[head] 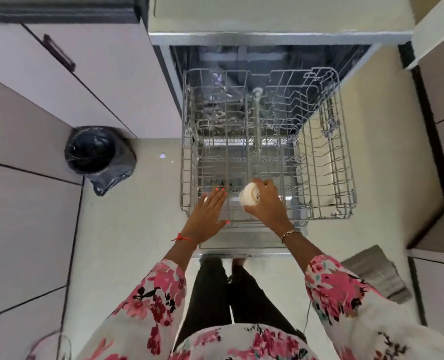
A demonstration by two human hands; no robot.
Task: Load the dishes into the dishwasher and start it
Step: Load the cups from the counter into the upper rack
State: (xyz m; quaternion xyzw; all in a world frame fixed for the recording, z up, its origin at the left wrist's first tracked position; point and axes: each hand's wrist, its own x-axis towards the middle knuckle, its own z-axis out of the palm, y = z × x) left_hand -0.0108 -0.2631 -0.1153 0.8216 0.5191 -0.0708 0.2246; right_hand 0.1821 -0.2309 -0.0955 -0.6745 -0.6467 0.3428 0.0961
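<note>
Floral sleeves (pixel 150 294) at the bottom edge, both arms reaching forward over the open dishwasher (pixel 267 37).

Right hand (pixel 270 206): fingers and thumb curled round a small white cup (pixel 249 194), round end facing up at the camera. Can't tell if that end is the base or the mouth.

Left hand (pixel 209 214): spread flat, fingers straight, holding nothing. It sits just left of the cup, over the near-left corner of the wire rack (pixel 345 203). Contact with the wire: can't tell.

Rack is pulled out toward the person, over the dropped door (pixel 241 252). Cup hangs above its near edge, about mid-width. Not seated yet as far as I can see.

No other dishes that I can make out in the rack. Far end, beyond the hands, is blurred.

Step, my read: placing the first item, so loading has barely begun and the start step is a long way off.

Next move calls for:
- getting the cup mouth-down
- lowering it between the tines just ahead of the right hand
- letting go only once it sits stable
- left hand steadying the rack if it rolls

Further out: lined bin (pixel 93 152) on the floor well left of the left hand, grey mat (pixel 376 274) right of the right arm.
</note>
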